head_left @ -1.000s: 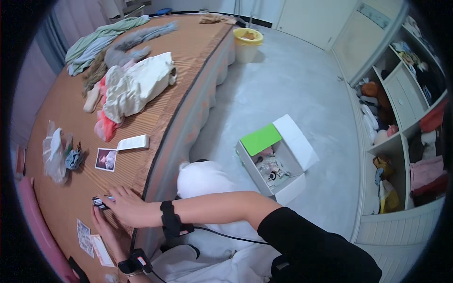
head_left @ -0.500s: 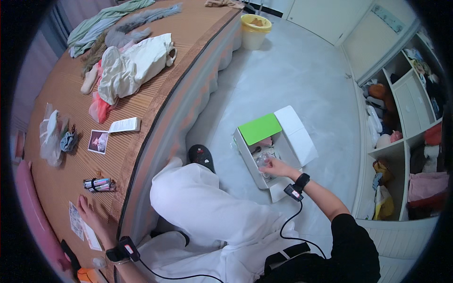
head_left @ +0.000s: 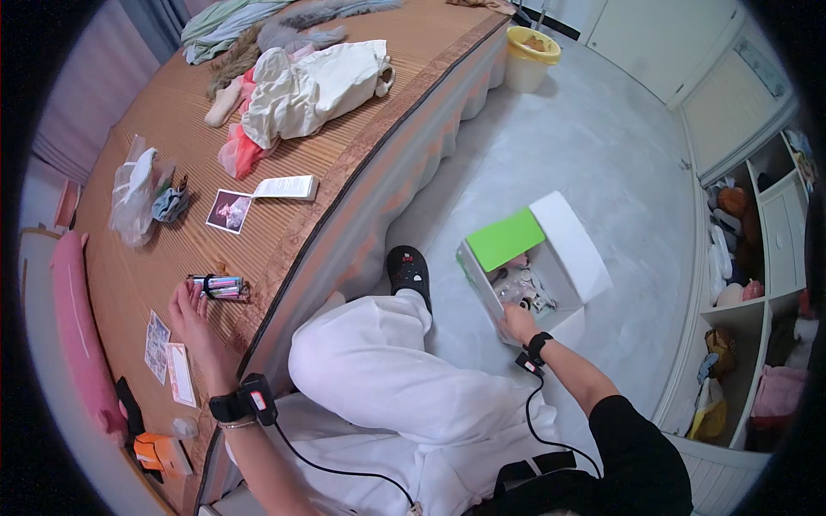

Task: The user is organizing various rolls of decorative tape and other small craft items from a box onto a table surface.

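Note:
My left hand (head_left: 196, 322) is over the bed mat with its fingers stretched out. Its fingertips are right beside a strapped bundle of coloured pens (head_left: 225, 287). I cannot see it holding anything. An open white box with a green flap (head_left: 506, 240) stands on the floor. My right hand (head_left: 519, 323) is at the box's near edge, and its fingertips are hidden. Inside the box lie clear plastic wrapping (head_left: 519, 279) and small mixed items. Close to my left hand are a patterned card (head_left: 157, 346) and a pinkish card (head_left: 181, 373).
A photo card (head_left: 230, 211), an open booklet (head_left: 287, 187), a plastic bag (head_left: 133, 202) and clothes (head_left: 310, 95) lie on the bed. A yellow-lined bin (head_left: 527, 69) stands on the far floor. Shelves (head_left: 757, 301) line the right side. A black clog (head_left: 408, 273) is beside the bed.
My right hand has moved from inside the box to its near edge. My left hand has come up close to the pen bundle. The whole view has shifted.

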### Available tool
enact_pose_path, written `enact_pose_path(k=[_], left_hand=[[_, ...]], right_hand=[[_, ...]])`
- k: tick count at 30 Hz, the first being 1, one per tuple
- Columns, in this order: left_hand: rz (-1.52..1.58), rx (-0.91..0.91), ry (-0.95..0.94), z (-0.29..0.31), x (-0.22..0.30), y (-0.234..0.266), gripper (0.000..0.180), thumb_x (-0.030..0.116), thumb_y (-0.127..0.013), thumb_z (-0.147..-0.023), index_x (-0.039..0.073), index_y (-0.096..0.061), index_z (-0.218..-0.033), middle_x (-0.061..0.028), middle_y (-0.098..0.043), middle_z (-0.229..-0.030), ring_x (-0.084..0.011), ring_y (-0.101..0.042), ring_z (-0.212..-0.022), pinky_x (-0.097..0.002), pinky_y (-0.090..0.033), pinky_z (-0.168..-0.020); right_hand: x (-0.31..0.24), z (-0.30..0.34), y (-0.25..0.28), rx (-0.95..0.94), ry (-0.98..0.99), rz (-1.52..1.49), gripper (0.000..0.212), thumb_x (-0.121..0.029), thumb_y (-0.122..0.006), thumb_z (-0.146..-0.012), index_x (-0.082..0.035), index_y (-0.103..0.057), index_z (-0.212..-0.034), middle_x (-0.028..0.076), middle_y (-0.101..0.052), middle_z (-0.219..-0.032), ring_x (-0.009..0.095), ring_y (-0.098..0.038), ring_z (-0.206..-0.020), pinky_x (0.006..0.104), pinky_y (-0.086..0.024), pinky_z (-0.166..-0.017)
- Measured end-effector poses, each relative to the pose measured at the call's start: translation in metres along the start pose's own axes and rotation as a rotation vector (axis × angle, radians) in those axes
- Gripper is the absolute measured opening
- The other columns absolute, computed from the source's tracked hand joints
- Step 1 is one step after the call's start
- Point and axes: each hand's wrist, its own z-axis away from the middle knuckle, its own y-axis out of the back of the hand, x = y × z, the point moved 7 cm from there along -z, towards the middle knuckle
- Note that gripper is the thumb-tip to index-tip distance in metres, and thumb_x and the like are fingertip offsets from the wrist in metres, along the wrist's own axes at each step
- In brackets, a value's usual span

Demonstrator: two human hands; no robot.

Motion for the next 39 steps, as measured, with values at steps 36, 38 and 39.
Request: enact_pose_path(k=[36,38,39], left_hand=[[-1.115,-1.536,-0.473,0.35,-0.126,-0.303,0.018,0.019,-0.06,-0.081,0.007,-0.073,-0.083,-0.0176,-0.069,-0.084,-0.0338,-0.069,-0.08,-0.0441,-0.055,-0.071],[-1.177,-1.496,-0.505,0.35,-0.145,-0.298,0.018,0.018,-0.06,-0.08,0.007,-0.073,-0.078,-0.0163,-0.07,-0.081,-0.0328,-0.069,-0.078,-0.0438,-0.055,-0.068],[-1.289,-1.443,-0.554,0.345,-0.149,-0.3,0.016,0.017,-0.06,-0.081,0.009,-0.074,-0.081,-0.0134,-0.071,-0.083,-0.0292,-0.07,-0.079,-0.0406,-0.055,-0.067]], right_hand=[[-0.088,0.118,0.095,-0.043,0.585,0.408,0.053,-0.009,-0.056,-0.08,-0.027,-0.055,-0.13,0.007,-0.055,-0.106,0.028,-0.057,-0.094,0.0361,-0.055,-0.066],[-0.07,0.105,0.077,-0.045,0.582,0.409,0.05,-0.01,-0.055,-0.081,-0.026,-0.056,-0.129,0.008,-0.056,-0.106,0.028,-0.057,-0.094,0.0366,-0.055,-0.068],[-0.057,0.098,0.071,-0.04,0.572,0.417,0.048,-0.009,-0.053,-0.082,-0.025,-0.057,-0.128,0.008,-0.056,-0.107,0.028,-0.058,-0.095,0.0372,-0.055,-0.069]])
